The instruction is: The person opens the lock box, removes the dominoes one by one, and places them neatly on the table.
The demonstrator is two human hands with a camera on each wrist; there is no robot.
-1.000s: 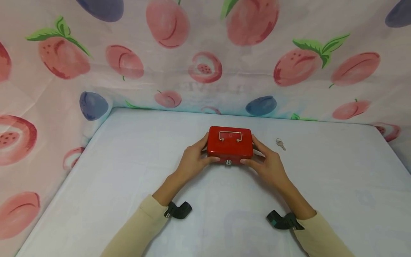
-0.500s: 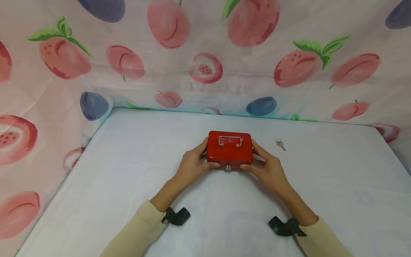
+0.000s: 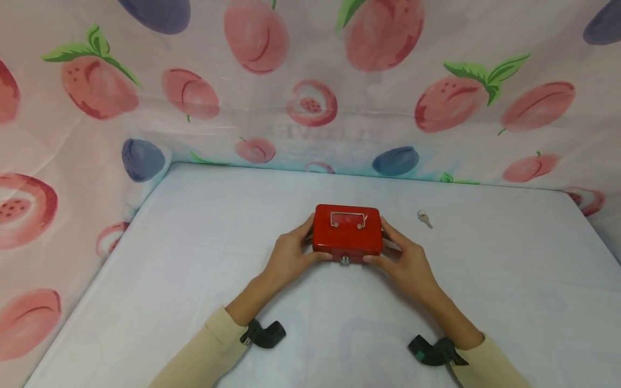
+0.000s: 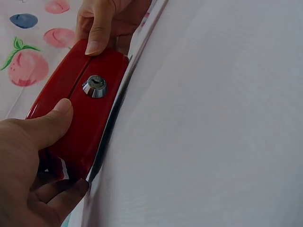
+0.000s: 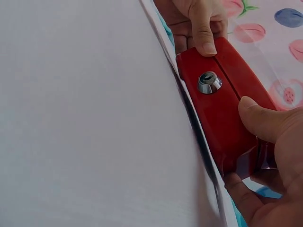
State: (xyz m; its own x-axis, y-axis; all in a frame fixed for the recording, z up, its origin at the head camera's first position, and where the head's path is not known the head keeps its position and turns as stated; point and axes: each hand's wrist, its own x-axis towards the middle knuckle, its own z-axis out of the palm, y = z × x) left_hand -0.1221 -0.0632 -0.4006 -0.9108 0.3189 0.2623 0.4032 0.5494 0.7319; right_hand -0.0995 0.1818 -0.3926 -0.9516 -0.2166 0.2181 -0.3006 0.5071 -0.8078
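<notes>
A red metal cash box (image 3: 347, 235) with a wire handle (image 3: 347, 214) folded on its lid sits between both hands, its lid closed. My left hand (image 3: 287, 260) grips its left end, thumb on the front face and fingers round the side. At the other end my right hand (image 3: 409, 267) holds it the same way. The silver keyhole lock (image 4: 95, 86) on the front faces me, and no key is in it. In the right wrist view the box (image 5: 218, 109) is close over the white cloth. A small key ring with keys (image 3: 425, 219) lies to the right, apart from the hands.
White cloth (image 3: 194, 226) covers the table. A fruit-print curtain (image 3: 310, 48) hangs behind and along the left side. Dark wrist cameras (image 3: 264, 335) sit at both sleeves.
Both hands have brought the cash box a short way toward me, keeping their hold on its two ends. The keys have stayed in place.
</notes>
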